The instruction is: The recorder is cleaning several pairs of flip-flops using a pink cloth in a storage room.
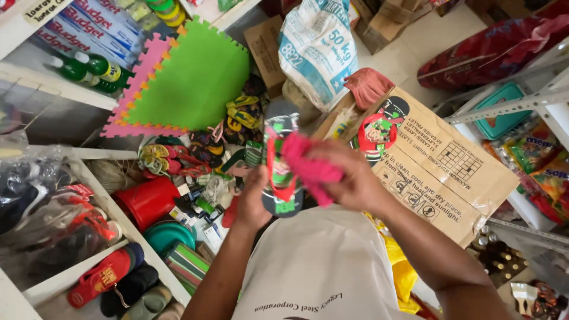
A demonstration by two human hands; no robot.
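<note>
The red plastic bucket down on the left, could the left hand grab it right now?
Probably not: the left hand is gripping a patterned flip-flop, though nothing blocks the red plastic bucket.

A small, crowded general shop; white shelves (89, 261) hold bagged sandals; left of the printed cardboard carton (441, 172) lie heaped flip-flops (172, 157) and foam mats (189, 77); right of it, snack packets (533, 157); above it, a woven sack (317, 47).
</note>
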